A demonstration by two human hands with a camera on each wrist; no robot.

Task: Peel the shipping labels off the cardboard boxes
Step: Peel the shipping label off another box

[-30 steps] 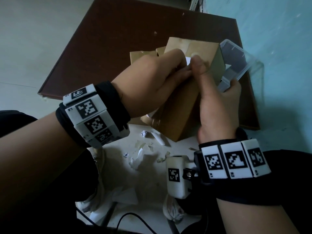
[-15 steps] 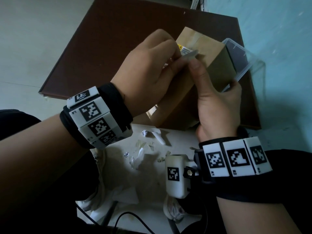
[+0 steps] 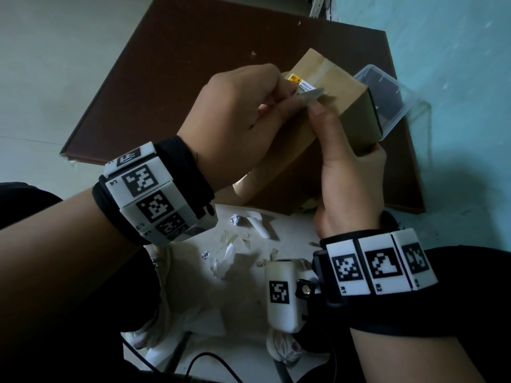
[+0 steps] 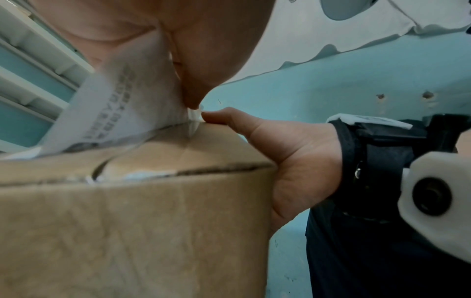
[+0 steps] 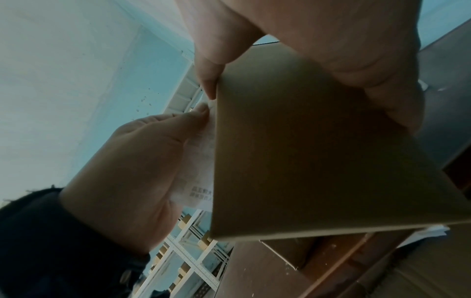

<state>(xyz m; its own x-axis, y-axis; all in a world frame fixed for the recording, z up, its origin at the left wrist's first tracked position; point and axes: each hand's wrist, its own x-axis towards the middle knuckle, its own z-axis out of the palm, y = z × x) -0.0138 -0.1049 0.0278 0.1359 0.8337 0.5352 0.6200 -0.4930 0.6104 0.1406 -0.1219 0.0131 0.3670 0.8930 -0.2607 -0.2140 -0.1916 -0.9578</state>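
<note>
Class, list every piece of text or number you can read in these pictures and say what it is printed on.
"R1" and "R2": right wristband tiles.
Shipping label on the cardboard box: yellow patch and grey print, too small to read.
The label's peeled part, seen from the left wrist: blurred, unreadable.
Left wristband: marks unreadable.

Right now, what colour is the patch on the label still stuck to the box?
Yellow-orange with dark print, on the white shipping label; the head view shows it best.

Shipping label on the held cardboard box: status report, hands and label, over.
Left hand pinching shipping label, lifted partway, far end still stuck. Right hand gripping cardboard box, thumb at the peel line. Nothing in the way.
</note>
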